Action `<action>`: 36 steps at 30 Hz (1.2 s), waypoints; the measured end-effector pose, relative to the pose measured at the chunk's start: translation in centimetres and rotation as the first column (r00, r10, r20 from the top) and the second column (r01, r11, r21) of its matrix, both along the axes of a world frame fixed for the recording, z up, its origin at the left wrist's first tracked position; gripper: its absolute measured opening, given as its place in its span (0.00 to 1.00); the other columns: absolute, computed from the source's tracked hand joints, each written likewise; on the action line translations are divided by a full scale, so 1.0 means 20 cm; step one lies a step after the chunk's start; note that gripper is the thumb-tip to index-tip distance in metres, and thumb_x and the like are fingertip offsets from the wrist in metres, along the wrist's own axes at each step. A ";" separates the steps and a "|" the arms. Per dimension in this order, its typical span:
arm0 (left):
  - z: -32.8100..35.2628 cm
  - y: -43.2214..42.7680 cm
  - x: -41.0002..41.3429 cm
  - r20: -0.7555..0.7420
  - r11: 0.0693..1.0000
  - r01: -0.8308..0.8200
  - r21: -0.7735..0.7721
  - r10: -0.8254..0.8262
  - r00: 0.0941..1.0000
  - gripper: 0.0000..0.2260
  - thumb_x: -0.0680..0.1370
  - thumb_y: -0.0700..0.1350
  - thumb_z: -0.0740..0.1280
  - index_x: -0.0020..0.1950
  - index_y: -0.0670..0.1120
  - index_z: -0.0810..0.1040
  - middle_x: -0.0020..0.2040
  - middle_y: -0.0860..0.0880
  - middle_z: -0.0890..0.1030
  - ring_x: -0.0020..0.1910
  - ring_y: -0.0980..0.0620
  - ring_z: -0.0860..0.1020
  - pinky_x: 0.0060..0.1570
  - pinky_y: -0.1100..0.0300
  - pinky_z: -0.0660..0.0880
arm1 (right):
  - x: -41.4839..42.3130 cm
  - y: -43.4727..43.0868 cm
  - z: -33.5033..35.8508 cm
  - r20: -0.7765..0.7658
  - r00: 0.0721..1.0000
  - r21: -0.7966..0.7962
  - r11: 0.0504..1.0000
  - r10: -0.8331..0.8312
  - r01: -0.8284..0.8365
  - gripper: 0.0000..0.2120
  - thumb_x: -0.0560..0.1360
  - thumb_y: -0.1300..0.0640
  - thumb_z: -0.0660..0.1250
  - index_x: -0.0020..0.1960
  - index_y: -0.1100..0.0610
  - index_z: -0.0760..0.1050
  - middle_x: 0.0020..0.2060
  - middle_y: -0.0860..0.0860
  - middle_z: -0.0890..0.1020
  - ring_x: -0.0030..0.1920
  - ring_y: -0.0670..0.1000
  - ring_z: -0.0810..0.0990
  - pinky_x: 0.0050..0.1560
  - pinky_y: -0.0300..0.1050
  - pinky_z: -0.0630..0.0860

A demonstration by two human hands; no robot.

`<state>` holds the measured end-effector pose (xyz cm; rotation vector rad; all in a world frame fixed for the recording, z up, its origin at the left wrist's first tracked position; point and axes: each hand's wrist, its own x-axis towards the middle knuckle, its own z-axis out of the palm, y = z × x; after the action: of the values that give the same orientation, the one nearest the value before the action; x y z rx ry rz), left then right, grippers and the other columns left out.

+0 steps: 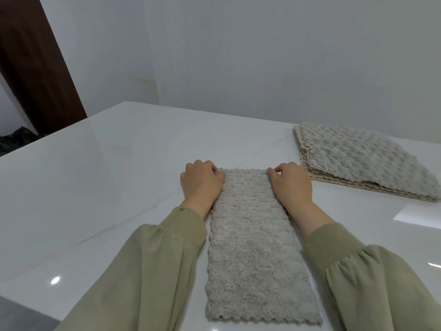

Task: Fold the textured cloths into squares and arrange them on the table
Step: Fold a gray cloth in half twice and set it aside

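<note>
While left hand [201,185] and right hand [292,186] pinch textured cloth [253,259] at far corners, each grip clamped on it

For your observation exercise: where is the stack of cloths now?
In the head view, the stack of cloths lies on the right of the white table, just beyond the right hand pinching the long cloth.

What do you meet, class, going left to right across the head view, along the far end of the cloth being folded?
The left hand → long grey cloth → right hand → stack of cloths.
</note>
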<state>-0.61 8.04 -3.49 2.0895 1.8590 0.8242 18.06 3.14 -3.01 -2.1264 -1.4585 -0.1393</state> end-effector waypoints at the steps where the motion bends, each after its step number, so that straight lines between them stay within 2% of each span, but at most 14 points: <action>1: 0.00 0.00 0.00 -0.009 1.000 -0.005 -0.003 0.005 1.000 0.13 0.77 0.55 0.61 0.53 0.50 0.79 0.53 0.49 0.78 0.57 0.47 0.70 0.55 0.52 0.67 | -0.01 0.00 0.01 0.012 1.000 -0.013 1.000 -0.004 0.004 0.19 0.77 0.48 0.60 0.44 0.61 0.81 0.44 0.58 0.80 0.46 0.59 0.76 0.45 0.51 0.74; 8: 0.02 -0.01 0.00 -0.062 0.999 -0.018 -0.030 0.016 0.998 0.15 0.74 0.58 0.64 0.54 0.52 0.79 0.55 0.49 0.76 0.59 0.46 0.69 0.54 0.53 0.66 | -0.01 -0.01 0.02 0.068 0.997 -0.087 0.996 0.034 -0.028 0.17 0.76 0.46 0.63 0.50 0.59 0.81 0.48 0.57 0.78 0.51 0.59 0.74 0.50 0.52 0.73; 16: 0.04 -0.02 -0.01 -0.083 0.998 0.012 -0.063 -0.017 0.996 0.12 0.74 0.60 0.65 0.47 0.53 0.77 0.52 0.51 0.76 0.58 0.47 0.69 0.54 0.52 0.65 | -0.03 -0.02 0.06 0.088 0.995 -0.231 0.973 0.038 -0.017 0.17 0.78 0.46 0.61 0.59 0.57 0.75 0.58 0.56 0.75 0.62 0.59 0.68 0.60 0.53 0.66; 19: 0.05 -0.02 -0.01 -0.025 0.995 0.071 -0.069 -0.073 0.997 0.08 0.74 0.57 0.67 0.44 0.54 0.74 0.49 0.53 0.77 0.56 0.49 0.70 0.55 0.52 0.65 | -0.03 -0.01 0.05 0.077 0.996 -0.263 0.965 0.040 -0.019 0.16 0.78 0.47 0.60 0.59 0.57 0.73 0.58 0.55 0.74 0.62 0.58 0.68 0.62 0.54 0.65; 23: 0.06 -0.04 -0.01 0.155 0.981 0.178 -0.074 -0.165 0.974 0.05 0.75 0.46 0.68 0.42 0.52 0.72 0.40 0.56 0.75 0.49 0.50 0.74 0.53 0.53 0.69 | -0.04 -0.02 0.03 0.046 0.994 -0.129 0.988 0.096 -0.089 0.09 0.80 0.53 0.56 0.52 0.59 0.69 0.50 0.55 0.75 0.54 0.58 0.71 0.51 0.51 0.65; 26: 0.06 -0.04 -0.01 0.322 0.980 0.192 -0.050 -0.166 0.932 0.09 0.75 0.40 0.67 0.40 0.51 0.71 0.39 0.52 0.77 0.42 0.50 0.75 0.43 0.58 0.71 | -0.04 -0.04 0.03 -0.117 0.976 0.057 0.982 0.186 -0.180 0.04 0.80 0.56 0.58 0.48 0.57 0.65 0.36 0.50 0.73 0.42 0.58 0.74 0.39 0.48 0.64; 28: 0.06 -0.04 -0.01 0.397 0.981 0.186 -0.048 -0.153 0.905 0.08 0.74 0.39 0.68 0.42 0.51 0.72 0.40 0.52 0.78 0.42 0.51 0.76 0.40 0.59 0.71 | -0.04 -0.04 0.04 -0.269 0.927 0.096 0.965 0.261 -0.243 0.03 0.78 0.59 0.60 0.52 0.56 0.67 0.33 0.47 0.72 0.37 0.52 0.73 0.34 0.45 0.64; 30: 0.06 -0.04 -0.02 0.433 0.975 0.211 -0.067 -0.162 0.887 0.10 0.74 0.38 0.69 0.50 0.52 0.75 0.40 0.53 0.76 0.42 0.52 0.75 0.42 0.60 0.71 | -0.03 -0.04 0.04 -0.380 0.876 0.072 0.954 0.297 -0.292 0.13 0.77 0.63 0.63 0.60 0.54 0.70 0.37 0.47 0.72 0.38 0.48 0.71 0.37 0.41 0.65; 32: 0.05 -0.03 -0.02 0.431 0.974 0.219 -0.062 -0.172 0.886 0.15 0.74 0.38 0.70 0.58 0.51 0.77 0.43 0.53 0.77 0.44 0.54 0.75 0.47 0.61 0.71 | -0.02 -0.03 0.03 -0.417 0.857 0.050 0.949 0.304 -0.313 0.20 0.75 0.66 0.64 0.65 0.54 0.70 0.41 0.47 0.72 0.43 0.48 0.71 0.45 0.40 0.67; 34: 0.06 -0.03 -0.01 0.439 0.983 0.182 0.013 -0.169 0.882 0.14 0.73 0.38 0.70 0.58 0.49 0.80 0.47 0.52 0.80 0.48 0.54 0.76 0.51 0.63 0.70 | -0.01 -0.01 0.02 -0.374 0.878 0.051 0.952 0.298 -0.302 0.20 0.74 0.68 0.64 0.64 0.55 0.73 0.45 0.49 0.76 0.47 0.49 0.72 0.50 0.41 0.68; 36: 0.07 -0.03 0.01 0.405 0.983 0.135 0.126 -0.175 0.897 0.10 0.73 0.38 0.69 0.53 0.48 0.83 0.46 0.52 0.79 0.48 0.55 0.75 0.51 0.64 0.69 | 0.00 0.01 0.02 -0.221 0.942 0.036 0.967 0.254 -0.253 0.15 0.72 0.68 0.64 0.56 0.58 0.79 0.47 0.53 0.79 0.51 0.53 0.74 0.49 0.42 0.67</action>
<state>-0.50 7.37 -2.19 1.8926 1.4358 1.2232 18.08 3.36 -2.68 -1.8582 -1.5736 0.1863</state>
